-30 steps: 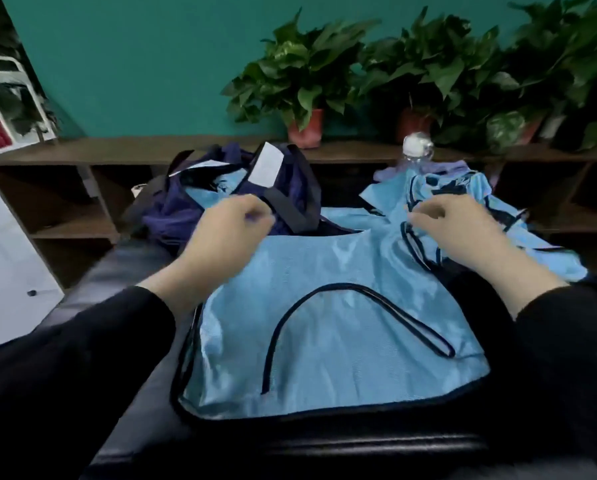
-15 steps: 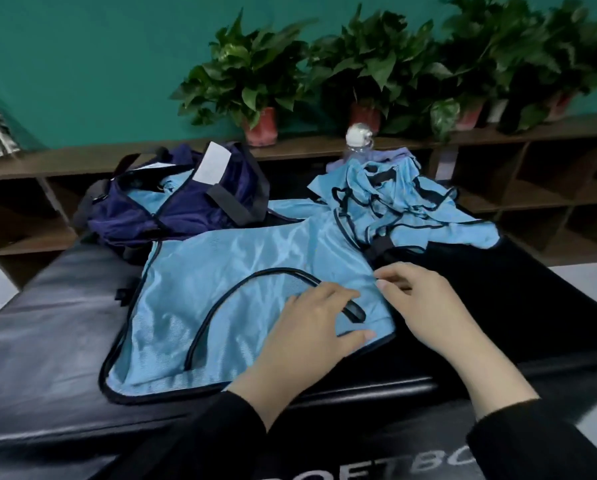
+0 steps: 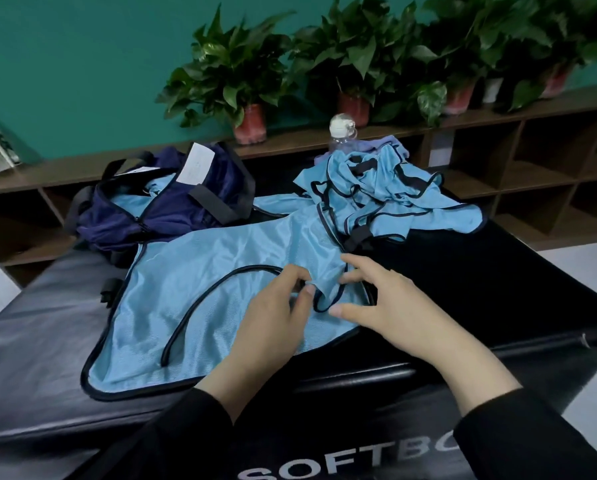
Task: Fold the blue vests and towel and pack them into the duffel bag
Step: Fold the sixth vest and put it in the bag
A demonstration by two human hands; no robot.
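With both hands pinching its right end, left hand [image 3: 272,317] and right hand [image 3: 383,306] together, the vest [image 3: 200,282] stretches leftward along the tabletop's [image 3: 30,358] front edge.

Light blue vest [image 3: 200,292] with dark trim; navy duffel bag [image 3: 162,209].

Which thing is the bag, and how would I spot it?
Find the black padded box in front of the shelf of plants. The bag sits at its far left corner, beside the flat vest. It alone is dark navy, with black straps and a white tag.
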